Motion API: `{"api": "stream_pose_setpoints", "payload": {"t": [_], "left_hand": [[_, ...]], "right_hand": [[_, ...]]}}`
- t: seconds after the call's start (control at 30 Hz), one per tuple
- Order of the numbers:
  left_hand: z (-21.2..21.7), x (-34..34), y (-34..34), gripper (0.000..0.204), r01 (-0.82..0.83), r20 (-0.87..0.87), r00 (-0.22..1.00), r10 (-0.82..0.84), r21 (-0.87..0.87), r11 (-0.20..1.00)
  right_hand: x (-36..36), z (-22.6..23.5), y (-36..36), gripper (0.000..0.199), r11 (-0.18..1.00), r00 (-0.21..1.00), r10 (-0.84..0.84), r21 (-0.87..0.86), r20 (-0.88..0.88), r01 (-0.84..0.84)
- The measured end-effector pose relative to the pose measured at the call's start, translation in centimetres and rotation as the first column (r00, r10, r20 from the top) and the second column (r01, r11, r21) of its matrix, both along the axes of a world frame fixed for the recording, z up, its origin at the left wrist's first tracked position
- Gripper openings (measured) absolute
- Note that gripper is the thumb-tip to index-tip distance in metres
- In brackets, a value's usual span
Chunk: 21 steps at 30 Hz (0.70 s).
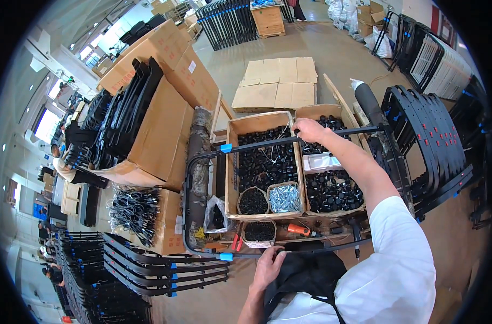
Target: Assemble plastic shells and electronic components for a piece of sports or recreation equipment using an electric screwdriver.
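A black tubular metal frame [321,250] with rounded left corners and blue bands lies across the workbench in front of me. My left hand [268,268] is closed around its near tube, thumb and fingers at the bar close to my apron. Reaching over the parts boxes, my right hand [309,130] has its fingers curled at the far tube; whether a small part is in them is hidden. Beneath the frame, a wooden box [231,178] holds black plastic caps [262,167], a small tub of silver screws [285,198] and a tub of small black pieces [253,202].
A second box of black caps [335,191] carries a white tray [321,162]. An orange-handled tool [300,230] and red-handled pliers [236,241] lie near the bench's front. Stacked black frames [429,135] stand right; a large carton [159,129] stands left. Flattened cardboard [278,81] lies beyond.
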<state>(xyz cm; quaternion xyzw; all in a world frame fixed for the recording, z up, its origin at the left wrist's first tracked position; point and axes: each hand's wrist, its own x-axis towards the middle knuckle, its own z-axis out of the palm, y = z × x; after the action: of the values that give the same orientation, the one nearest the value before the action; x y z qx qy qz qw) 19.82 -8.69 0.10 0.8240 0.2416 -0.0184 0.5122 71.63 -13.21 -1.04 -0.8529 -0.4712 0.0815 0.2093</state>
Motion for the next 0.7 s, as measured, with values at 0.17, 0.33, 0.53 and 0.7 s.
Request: {"api": "stream_pose_setpoints", "payload": {"t": [0.17, 0.33, 0.53, 0.7], "left_hand": [[0.0, 1.4, -0.4, 0.033, 0.038, 0.154, 0.987, -0.033, -0.026, 0.999], [-0.2, 2.2, -1.1, 0.035, 0.078, 0.182, 0.980, -0.075, -0.010, 0.997], [-2.4, 2.2, -1.4, 0.036, 0.121, 0.129, 0.984, -0.120, 0.001, 0.993], [-1.8, 3.0, -1.2, 0.041, 0.162, 0.135, 0.979, -0.155, -0.049, 0.986]], "right_hand": [[0.6, 0.0, 1.2, 0.032, 0.981, 0.986, -0.090, -0.156, 0.142, 0.113], [-0.5, 0.5, 1.7, 0.044, 0.968, 0.976, -0.191, -0.147, 0.106, 0.205], [-1.0, 0.3, 1.7, 0.040, 0.944, 0.980, -0.091, -0.298, 0.178, 0.142], [-0.2, 1.4, 2.1, 0.038, 0.908, 0.961, -0.091, -0.374, 0.260, 0.187]]}}
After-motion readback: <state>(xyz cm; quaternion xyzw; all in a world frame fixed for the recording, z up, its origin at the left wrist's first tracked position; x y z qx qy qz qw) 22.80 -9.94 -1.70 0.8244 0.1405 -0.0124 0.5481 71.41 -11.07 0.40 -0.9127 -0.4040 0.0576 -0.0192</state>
